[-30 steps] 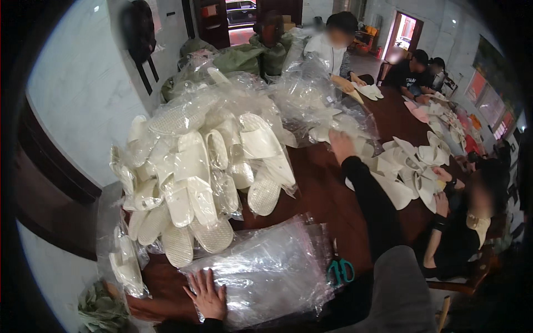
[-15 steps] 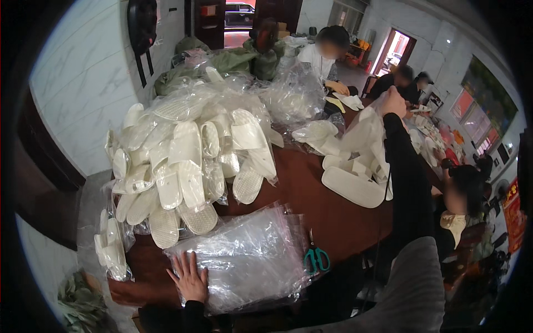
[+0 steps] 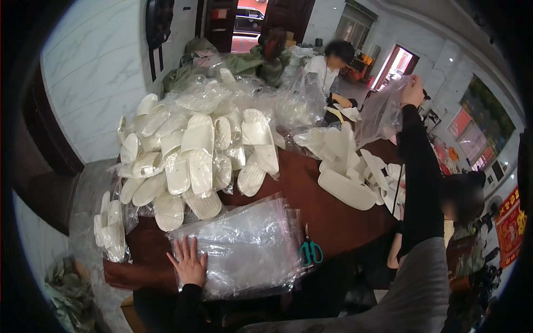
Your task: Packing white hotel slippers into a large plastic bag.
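My right hand (image 3: 412, 92) is raised at the end of a stretched arm, its fingers closed on the top of a clear plastic bag (image 3: 382, 114). The bag hangs spread out above several loose white slippers (image 3: 347, 188) at the right of the table. Flat on a stack of clear plastic bags (image 3: 244, 244) rests my left hand (image 3: 190, 262), fingers spread, near the stack's left edge. Beyond the stack rises a large heap of white slippers wrapped in clear plastic (image 3: 191, 147).
Teal-handled scissors (image 3: 311, 252) lie beside the stack on the dark red-brown table (image 3: 294, 180). Across it sits a person in a white top (image 3: 323, 69); another person (image 3: 461, 200) is close by my right arm. Green sacks (image 3: 272, 69) stand behind the heap.
My right hand has moved up and to the right, lifting the bag away from the loose slippers. The left hand stays on the stack. The whole view has shifted slightly.
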`<action>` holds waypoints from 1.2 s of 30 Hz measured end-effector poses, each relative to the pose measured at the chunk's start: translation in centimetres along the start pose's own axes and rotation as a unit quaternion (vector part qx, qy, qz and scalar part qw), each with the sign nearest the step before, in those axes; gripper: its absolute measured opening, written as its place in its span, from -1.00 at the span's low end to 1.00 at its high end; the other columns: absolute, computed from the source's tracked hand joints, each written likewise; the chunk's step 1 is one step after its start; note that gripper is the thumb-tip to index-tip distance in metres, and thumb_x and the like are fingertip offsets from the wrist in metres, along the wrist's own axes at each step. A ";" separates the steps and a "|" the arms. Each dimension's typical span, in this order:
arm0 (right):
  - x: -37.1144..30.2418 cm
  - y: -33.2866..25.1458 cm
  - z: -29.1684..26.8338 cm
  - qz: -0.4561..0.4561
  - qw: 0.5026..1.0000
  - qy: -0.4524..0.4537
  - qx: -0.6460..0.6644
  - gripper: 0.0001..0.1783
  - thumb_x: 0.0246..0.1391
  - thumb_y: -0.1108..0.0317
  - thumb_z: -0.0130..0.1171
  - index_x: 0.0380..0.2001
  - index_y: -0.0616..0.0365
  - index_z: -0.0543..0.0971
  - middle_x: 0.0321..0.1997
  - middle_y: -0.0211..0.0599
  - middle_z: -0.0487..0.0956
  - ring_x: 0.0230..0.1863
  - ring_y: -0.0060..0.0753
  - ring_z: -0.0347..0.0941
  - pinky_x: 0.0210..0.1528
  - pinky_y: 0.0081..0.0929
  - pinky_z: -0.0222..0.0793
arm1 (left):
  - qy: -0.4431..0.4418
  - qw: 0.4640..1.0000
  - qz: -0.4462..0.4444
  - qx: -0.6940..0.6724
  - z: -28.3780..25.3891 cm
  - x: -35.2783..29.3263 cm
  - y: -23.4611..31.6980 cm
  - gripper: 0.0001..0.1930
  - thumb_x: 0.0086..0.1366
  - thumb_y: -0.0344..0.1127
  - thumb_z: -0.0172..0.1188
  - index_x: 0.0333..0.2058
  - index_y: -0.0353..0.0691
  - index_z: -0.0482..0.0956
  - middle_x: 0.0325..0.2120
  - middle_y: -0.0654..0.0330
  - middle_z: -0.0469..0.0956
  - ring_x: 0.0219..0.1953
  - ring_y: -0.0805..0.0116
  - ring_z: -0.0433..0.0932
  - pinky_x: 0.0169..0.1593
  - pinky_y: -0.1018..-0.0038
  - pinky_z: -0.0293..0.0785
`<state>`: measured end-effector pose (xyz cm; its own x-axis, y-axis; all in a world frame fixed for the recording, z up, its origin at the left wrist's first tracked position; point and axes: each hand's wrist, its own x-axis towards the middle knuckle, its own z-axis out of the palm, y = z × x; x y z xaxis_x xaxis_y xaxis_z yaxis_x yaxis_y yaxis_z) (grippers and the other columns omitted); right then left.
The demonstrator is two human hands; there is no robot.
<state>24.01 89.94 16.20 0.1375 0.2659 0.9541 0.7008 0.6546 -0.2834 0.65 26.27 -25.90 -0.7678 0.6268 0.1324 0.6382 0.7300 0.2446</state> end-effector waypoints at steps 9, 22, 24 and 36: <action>-8.3 -12.5 -12.2 -0.274 0.923 -0.222 0.155 -0.86 0.21 0.39 0.04 -0.17 0.07 0.47 -0.36 -0.11 0.59 -0.52 -0.29 0.56 -0.46 -0.40 0.43 | 0.035 0.999 0.021 0.022 0.7 0.6 -0.1 -0.37 0.32 0.08 0.00 0.32 0.06 0.19 0.38 0.21 0.04 0.45 0.06 -0.16 0.34 -0.27 -0.39; -50.2 -36.4 -22.6 -0.159 0.734 -0.583 0.310 -0.35 0.08 0.47 0.03 0.27 0.11 0.19 0.12 0.21 0.39 -0.24 -0.03 0.56 -0.32 -0.21 0.54 | -0.011 0.995 0.025 0.100 2.3 0.4 -1.5 -0.26 0.26 0.04 0.01 0.36 -0.08 0.08 0.42 0.26 -0.09 0.47 0.09 -0.27 0.33 -0.30 -0.41; -53.9 -37.2 -22.4 -0.126 0.708 -0.592 0.363 -0.30 0.10 0.44 0.02 0.34 0.07 0.13 0.22 0.19 0.34 -0.06 0.03 0.54 -0.12 -0.11 0.53 | 0.024 0.993 0.026 0.113 3.7 0.1 -3.2 -0.24 0.24 0.02 0.01 0.37 -0.11 0.05 0.42 0.26 -0.09 0.47 0.08 -0.28 0.33 -0.31 -0.42; -53.5 -37.2 -22.6 -0.170 0.650 -0.622 0.401 -0.36 0.23 0.33 -0.03 0.36 0.04 0.11 0.43 -0.12 0.13 0.44 -0.09 0.02 0.39 -0.01 -0.04 | 0.058 0.952 0.026 -0.300 3.4 0.3 -8.1 -0.33 0.24 -0.50 0.00 0.34 -0.08 0.09 0.27 0.13 0.27 0.43 0.17 -0.03 0.37 -0.17 -0.44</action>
<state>6.40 35.33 -22.13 -0.9529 0.0492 0.2993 -0.1167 0.8513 -0.5116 -4.57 21.47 -31.12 -0.7601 0.5972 0.2561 0.5547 0.3911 0.7344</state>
